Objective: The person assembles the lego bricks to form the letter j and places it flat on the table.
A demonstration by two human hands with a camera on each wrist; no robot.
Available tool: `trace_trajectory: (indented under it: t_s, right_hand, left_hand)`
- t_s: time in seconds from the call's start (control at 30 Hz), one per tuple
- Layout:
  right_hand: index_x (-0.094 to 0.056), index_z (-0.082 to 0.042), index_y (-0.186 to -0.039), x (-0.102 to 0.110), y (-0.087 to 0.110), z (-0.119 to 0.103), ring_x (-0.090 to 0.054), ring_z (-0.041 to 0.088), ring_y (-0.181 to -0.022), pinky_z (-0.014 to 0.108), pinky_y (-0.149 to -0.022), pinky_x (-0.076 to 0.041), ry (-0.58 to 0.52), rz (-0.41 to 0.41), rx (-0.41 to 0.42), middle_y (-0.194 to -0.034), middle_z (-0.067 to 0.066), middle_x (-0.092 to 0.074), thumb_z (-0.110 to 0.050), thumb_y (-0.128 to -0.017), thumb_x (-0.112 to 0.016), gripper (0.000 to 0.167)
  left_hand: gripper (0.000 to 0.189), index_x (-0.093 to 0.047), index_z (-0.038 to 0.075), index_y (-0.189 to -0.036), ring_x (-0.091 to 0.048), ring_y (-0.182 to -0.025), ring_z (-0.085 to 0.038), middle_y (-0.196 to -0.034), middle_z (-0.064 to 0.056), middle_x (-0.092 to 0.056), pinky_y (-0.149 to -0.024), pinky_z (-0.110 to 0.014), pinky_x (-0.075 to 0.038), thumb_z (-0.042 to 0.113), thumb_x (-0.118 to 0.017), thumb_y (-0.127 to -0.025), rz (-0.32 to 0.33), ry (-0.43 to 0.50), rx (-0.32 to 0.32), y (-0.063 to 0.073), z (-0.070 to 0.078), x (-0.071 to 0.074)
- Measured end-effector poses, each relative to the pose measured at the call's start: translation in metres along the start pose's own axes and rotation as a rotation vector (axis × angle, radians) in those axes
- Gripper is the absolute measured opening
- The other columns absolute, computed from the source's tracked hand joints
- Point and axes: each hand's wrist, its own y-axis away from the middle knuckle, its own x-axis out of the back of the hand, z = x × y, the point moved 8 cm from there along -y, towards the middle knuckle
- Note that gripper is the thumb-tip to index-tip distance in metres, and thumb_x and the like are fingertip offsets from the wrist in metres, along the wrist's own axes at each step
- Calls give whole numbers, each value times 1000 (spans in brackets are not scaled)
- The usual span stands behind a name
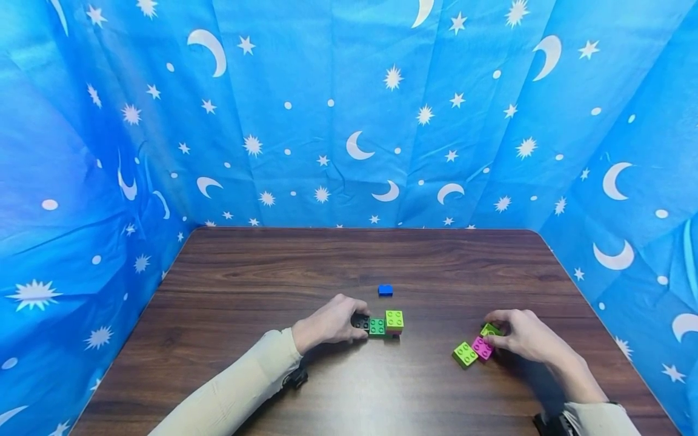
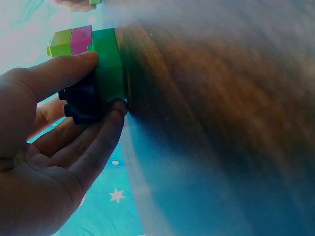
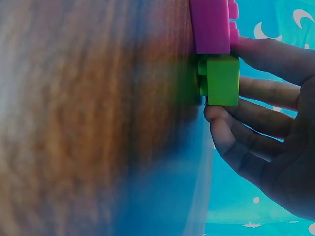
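Note:
My left hand (image 1: 332, 321) grips a black toy brick (image 2: 81, 98) that sits on a green brick (image 1: 377, 327). Beside it stands a lime brick (image 1: 394, 318) on top of a pink one (image 2: 81, 39). At the right, my right hand (image 1: 529, 336) pinches a lime brick (image 3: 223, 80) between thumb and fingers. In the right wrist view its studs face the table. A pink brick (image 1: 482, 347) lies right against it, close to the thumb. Another lime brick (image 1: 465, 355), studs up, is just left of the pink one.
A small blue brick (image 1: 385, 290) rests farther back on the dark wooden table (image 1: 283, 260). Blue cloth (image 1: 305, 72) with white moons and stars hangs behind the table and on both sides.

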Motion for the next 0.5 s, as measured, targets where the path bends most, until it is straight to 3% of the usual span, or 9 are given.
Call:
trace_trajectory:
  t_s: [0.27,0.5]
  right_hand:
    - [-69,-5,-101,2,-3,0,-53,0,-67,23,-57,-45,17,27,-4,-76,-8,-63,-27,-80,-77,32]
    - [-65,-5,-103,6,-4,3,-60,11,-76,26,-61,-47,1,76,-36,-82,-4,-64,-21,-77,-76,32]
  left_hand:
    - [31,-69,13,-106,-58,-68,2,-88,5,-69,-66,-15,-48,24,-81,-79,14,-4,-13,0,0,1]
    - [28,-69,13,-103,-57,-64,2,-87,4,-69,-64,-15,-47,23,-81,-79,16,7,-22,-1,1,2]
